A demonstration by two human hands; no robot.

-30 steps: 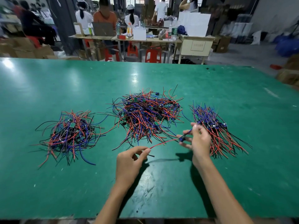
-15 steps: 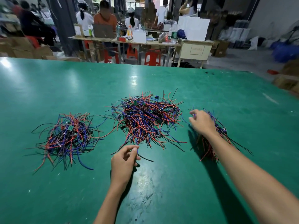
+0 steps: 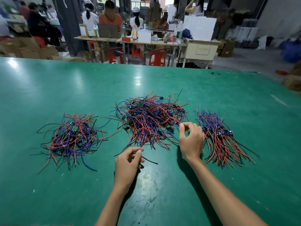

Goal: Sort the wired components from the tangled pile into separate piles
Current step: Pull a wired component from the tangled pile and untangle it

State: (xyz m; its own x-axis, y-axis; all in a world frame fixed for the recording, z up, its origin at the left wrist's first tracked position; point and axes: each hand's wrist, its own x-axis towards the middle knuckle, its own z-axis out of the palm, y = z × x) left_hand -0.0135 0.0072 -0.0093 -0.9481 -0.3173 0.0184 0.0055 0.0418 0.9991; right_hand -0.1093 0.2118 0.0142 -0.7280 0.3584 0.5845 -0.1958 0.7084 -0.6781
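Tangled pile: the tangled pile point(image 3: 151, 121) lies mid-table, between a loose left pile point(image 3: 73, 137) toward the table's left edge and a combed right pile point(image 3: 218, 137) toward the right edge.
Right hand: the right hand point(image 3: 191, 141) sits at the tangled pile's near right corner, fingers point(image 3: 183, 128) curled and pinched together at the wires there; whether a wire is actually caught between them is too small to tell.
Left hand: the left hand point(image 3: 127, 163) rests just off the tangled pile's near edge, fingers curled with thumb and forefinger meeting over a thin black wire point(image 3: 149, 161) lying on the table point(image 3: 48, 88); it looks like a pinch.
Direction: the pile lies straight ahead of both hands, toward the far edge; the right hand touches it, so it is nearer.
Long axis: the near wires fan out toward the person, roughly far edge to near edge.
Likely next move: a component would probably draw out toward the near edge, along its wires.
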